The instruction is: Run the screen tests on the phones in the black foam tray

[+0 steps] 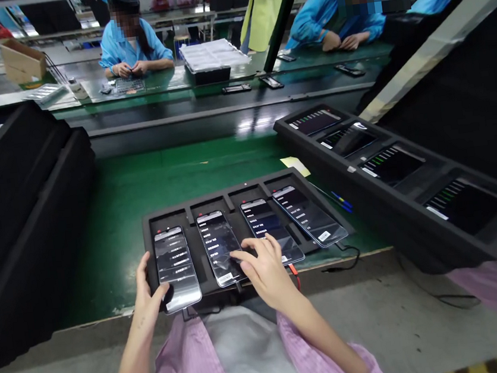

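Observation:
Four-slot black foam tray (166,218) lies at the table's front edge, with a lit smartphone in each slot and text lists on the screens. My left hand (146,291) grips the tray's left side, its thumb reaching over onto the lower edge of the leftmost phone (178,269). Fingers spread, my right hand (264,268) touches the screen of the second phone (217,244) with a fingertip. It partly covers the third phone (256,218). The rightmost phone (308,215) lies tilted over the tray's front rim. Cables run from the phones' lower ends.
Another foam tray (354,168) with dark-screened phones stands at the right. Stacked black foam trays (34,235) rise on the left. A blue pen (342,201) and a yellow paper (295,166) lie between the trays. Co-workers in blue sit across the conveyor line (156,131).

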The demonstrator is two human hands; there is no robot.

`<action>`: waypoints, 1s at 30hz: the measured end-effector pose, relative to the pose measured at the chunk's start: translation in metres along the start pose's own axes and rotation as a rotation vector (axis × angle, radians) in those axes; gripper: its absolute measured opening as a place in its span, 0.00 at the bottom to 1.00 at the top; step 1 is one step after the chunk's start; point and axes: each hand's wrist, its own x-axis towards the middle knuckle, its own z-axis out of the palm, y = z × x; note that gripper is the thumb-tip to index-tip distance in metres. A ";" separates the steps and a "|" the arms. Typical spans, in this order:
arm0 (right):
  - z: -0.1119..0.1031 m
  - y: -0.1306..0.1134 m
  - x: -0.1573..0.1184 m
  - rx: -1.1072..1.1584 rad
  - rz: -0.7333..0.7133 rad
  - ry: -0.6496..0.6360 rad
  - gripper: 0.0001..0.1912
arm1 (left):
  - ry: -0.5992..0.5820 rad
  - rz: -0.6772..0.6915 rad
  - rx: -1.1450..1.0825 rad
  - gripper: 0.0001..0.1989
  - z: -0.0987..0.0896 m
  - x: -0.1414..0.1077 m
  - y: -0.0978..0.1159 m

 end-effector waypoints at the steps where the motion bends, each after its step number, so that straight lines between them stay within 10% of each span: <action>1: 0.001 0.000 -0.002 0.015 -0.014 -0.008 0.23 | -0.007 -0.002 -0.008 0.35 -0.001 -0.001 0.001; 30: 0.010 -0.007 0.062 -0.236 -0.003 -0.142 0.18 | 0.025 0.107 0.708 0.25 -0.004 0.023 0.044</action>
